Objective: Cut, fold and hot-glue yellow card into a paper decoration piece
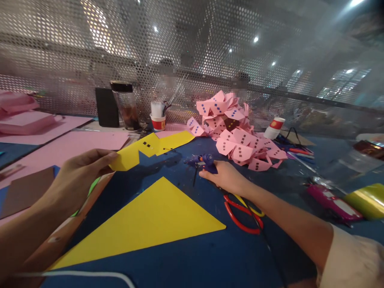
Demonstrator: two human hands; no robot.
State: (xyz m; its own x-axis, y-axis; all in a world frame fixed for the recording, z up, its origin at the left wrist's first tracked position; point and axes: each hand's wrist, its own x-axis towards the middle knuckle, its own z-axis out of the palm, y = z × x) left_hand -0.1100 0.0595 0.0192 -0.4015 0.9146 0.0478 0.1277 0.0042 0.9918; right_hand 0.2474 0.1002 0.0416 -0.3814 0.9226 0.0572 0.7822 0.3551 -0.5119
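Between its thumb and fingers, my left hand [87,172] pinches one end of a folded yellow paper piece [127,158] with small dark squares on it. My right hand [226,176] is wrapped round a purple glue gun [202,161], whose nozzle points left over the blue tabletop. Below both hands lies a large yellow paper triangle [156,216], flat on the table. Scissors with red handles [243,224] rest under my right forearm. Another yellow paper strip [177,142] lies behind the held piece; whether the two are joined I cannot tell.
A heap of folded pink paper pieces [237,132] stands at the back. Behind the left hand are a lidded jar [127,106], a dark upright slab [107,108] and a paper cup [158,122] of tools. Pink sheets [90,146] cover the left. A magenta case [333,202] lies right.
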